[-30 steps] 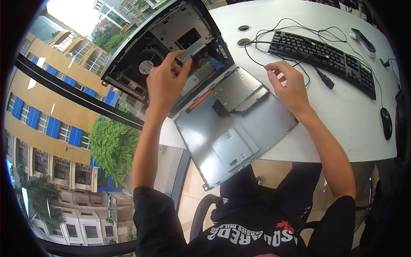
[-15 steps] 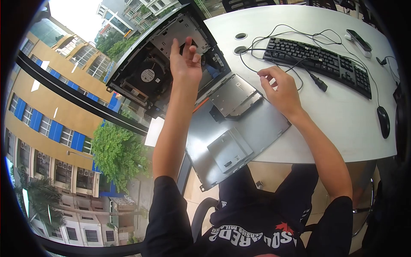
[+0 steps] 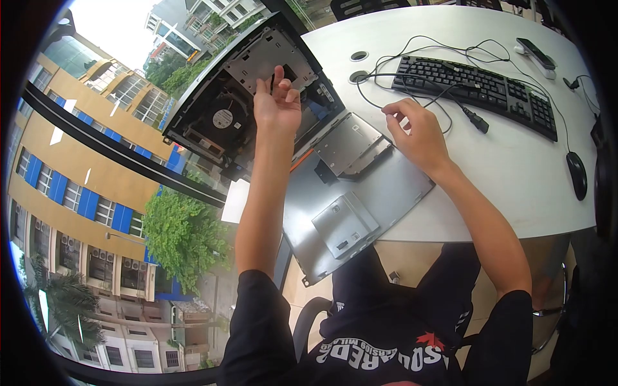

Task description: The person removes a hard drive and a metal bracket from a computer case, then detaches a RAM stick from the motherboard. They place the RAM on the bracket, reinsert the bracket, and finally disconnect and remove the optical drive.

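Note:
An opened desktop computer case [image 3: 264,55] stands tilted at the table's left edge, its inside facing me. In front of its metal bracket is my left hand [image 3: 278,106], palm up, with the fingers apart and partly curled. No held object shows there. A round black fan [image 3: 222,118] sits inside the case, left of that hand. My right hand [image 3: 415,132] hovers over the table beside the side panel, fingers curled and thumb close to the index finger; whatever is between them is too small to make out. The metal side panel [image 3: 399,183] lies flat, carrying a silver optical drive [image 3: 347,145].
A black keyboard [image 3: 476,93] lies at the back right with tangled black cables and a power plug [image 3: 476,120]. The mouse [image 3: 577,175] is at the right edge, a phone [image 3: 536,53] behind it. Window glass borders the left side.
My left hand's fingers have curled and shifted slightly in front of the bracket. My right hand keeps nearly the same pose. The whole view has tilted a little.

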Tool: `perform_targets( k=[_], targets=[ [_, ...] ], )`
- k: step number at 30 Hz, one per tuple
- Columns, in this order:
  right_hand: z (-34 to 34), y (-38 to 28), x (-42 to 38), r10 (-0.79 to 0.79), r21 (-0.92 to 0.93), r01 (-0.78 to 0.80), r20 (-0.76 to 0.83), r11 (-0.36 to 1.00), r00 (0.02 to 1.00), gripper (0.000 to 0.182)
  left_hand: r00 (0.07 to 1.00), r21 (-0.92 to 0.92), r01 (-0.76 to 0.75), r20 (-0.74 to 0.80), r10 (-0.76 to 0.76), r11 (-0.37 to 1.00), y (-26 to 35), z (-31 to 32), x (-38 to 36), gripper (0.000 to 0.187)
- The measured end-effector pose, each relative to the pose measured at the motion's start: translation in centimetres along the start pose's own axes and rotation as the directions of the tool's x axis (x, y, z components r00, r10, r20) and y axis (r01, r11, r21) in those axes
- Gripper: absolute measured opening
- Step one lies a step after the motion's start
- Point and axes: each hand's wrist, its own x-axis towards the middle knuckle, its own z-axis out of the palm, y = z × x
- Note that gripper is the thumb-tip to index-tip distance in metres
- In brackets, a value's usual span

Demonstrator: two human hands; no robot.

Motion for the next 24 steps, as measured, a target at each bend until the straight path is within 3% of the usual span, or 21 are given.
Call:
perform_targets(
  k=[3, 6, 18, 24],
  targets=[
    [0.0, 0.2, 0.0, -0.004, -0.006, 0.004, -0.003, 1.000, 1.000, 0.020, 0.998, -0.010, 0.030, 0.047, -0.029, 1.000, 0.1, -0.6, 0.2, 0.042],
    [0.1, 0.1, 0.0, 0.003, -0.003, -0.003, -0.001, 1.000, 1.000, 0.019, 1.000, 0.044, -0.026, -0.014, 0.026, 0.999, -0.3, -0.1, -0.1, 0.050],
    [-0.1, -0.3, 0.0, -0.004, 0.009, 0.004, 0.003, 1.000, 1.000, 0.019, 0.989, 0.150, -0.143, -0.005, 0.146, 0.978, -1.0, -0.4, 0.0, 0.055],
    [0.0, 0.1, 0.0, -0.017, 0.011, 0.017, -0.006, 1.000, 1.000, 0.020, 0.986, 0.122, -0.165, -0.007, 0.167, 0.979, -1.2, -0.7, 0.5, 0.068]
  ],
)
